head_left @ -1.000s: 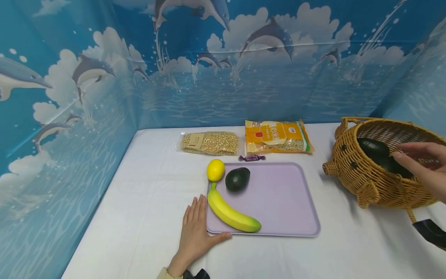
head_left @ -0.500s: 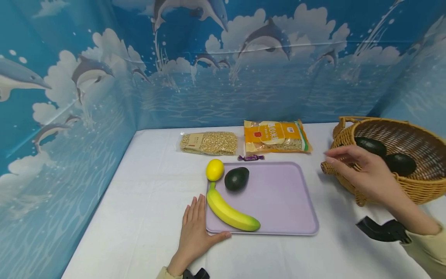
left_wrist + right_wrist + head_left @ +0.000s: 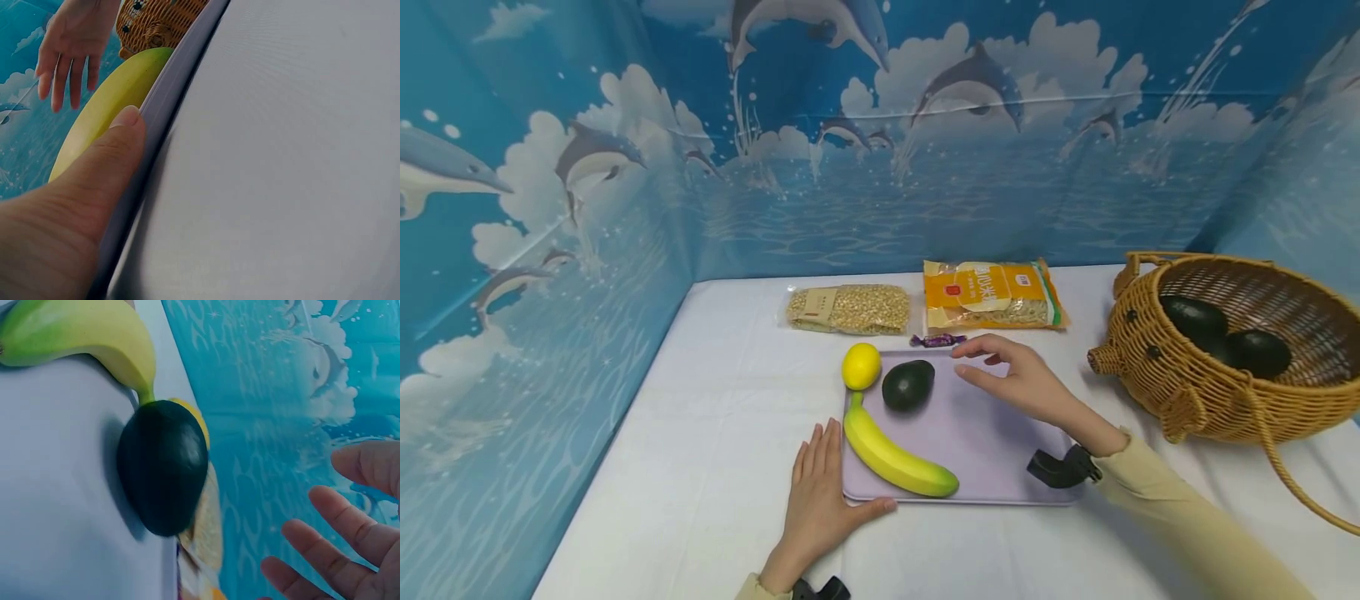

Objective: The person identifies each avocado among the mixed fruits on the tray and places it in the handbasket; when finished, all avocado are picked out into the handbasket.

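Note:
My left hand point(image 3: 822, 492) lies flat at the lower left corner of the lilac tray point(image 3: 1000, 467), its thumb along the front rim. Beside it on the tray is a yellow banana point(image 3: 891, 454) with a green tip. A dark green avocado point(image 3: 908, 386) rests near the tray's back left, next to a lemon point(image 3: 861, 367) at the corner. Over the right half of the tray hovers my right hand point(image 3: 1018, 379), fingers spread and holding nothing. In the right wrist view its fingers point(image 3: 337, 550) are apart from the avocado point(image 3: 164, 469).
A wicker pig-shaped basket point(image 3: 1195, 408) with dark avocados point(image 3: 1258, 353) inside stands at the right, its rope handle hanging in front. Behind the tray lie a bag of yellowish grains point(image 3: 872, 308), an orange food bag point(image 3: 992, 293) and a purple wrapped candy point(image 3: 937, 340).
My right hand has come out of the basket and swept left until it is over the tray near the avocado. The left hand stays in place at the tray corner.

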Tool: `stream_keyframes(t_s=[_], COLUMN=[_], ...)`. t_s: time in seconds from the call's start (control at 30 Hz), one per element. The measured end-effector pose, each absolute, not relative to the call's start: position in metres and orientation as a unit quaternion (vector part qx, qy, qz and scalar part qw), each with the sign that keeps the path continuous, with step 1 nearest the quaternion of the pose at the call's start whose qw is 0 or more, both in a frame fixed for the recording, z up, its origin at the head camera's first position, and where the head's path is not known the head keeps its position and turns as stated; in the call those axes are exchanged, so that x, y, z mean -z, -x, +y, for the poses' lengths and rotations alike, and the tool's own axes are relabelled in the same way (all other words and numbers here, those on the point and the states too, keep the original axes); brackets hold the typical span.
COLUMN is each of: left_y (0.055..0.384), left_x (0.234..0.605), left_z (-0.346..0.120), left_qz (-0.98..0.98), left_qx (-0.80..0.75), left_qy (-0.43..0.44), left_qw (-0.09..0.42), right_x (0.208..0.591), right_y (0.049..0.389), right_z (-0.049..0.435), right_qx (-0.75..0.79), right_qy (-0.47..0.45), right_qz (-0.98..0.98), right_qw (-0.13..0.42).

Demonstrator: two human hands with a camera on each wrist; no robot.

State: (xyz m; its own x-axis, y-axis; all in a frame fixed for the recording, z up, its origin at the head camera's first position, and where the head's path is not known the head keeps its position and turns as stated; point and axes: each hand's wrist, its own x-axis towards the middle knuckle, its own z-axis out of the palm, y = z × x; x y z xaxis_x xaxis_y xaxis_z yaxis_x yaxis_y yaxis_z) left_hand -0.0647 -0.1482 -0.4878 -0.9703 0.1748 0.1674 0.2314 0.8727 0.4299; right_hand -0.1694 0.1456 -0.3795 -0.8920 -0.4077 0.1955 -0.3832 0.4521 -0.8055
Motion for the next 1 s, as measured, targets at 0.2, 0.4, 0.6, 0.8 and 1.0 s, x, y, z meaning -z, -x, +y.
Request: stream_keyframes(t_s=[0.2, 0.4, 0.6, 0.8, 1.0], left_y=[0.064, 0.064, 0.064, 0.064, 0.065], left_x=[0.485, 0.486, 0.487, 0.486, 0.485], left_z=[-0.148, -0.147, -0.147, -0.148, -0.148], left_qz=[-0.966, -0.968, -0.968, -0.967, -0.968], left_qx=[0.231, 0.228, 0.225, 0.224, 0.227], left_qy=[0.102, 0.099, 0.102, 0.103, 0.099], left_qw=[0.055, 0.048, 0.053, 0.061, 0.045], right_x=[0.393, 0.403, 0.417, 0.428, 0.436], right_y=[0.181, 0.191, 0.198, 0.202, 0.203], right_z=[0.119, 0.107, 0.097, 0.092, 0.086], right_qx=[0.465, 0.46, 0.453, 0.465, 0.494], right_qy=[0.278, 0.309, 0.355, 0.344, 0.296], right_qz=[0.839, 0.826, 0.807, 0.806, 0.808], right_qw=[0.061, 0.103, 0.128, 0.125, 0.123])
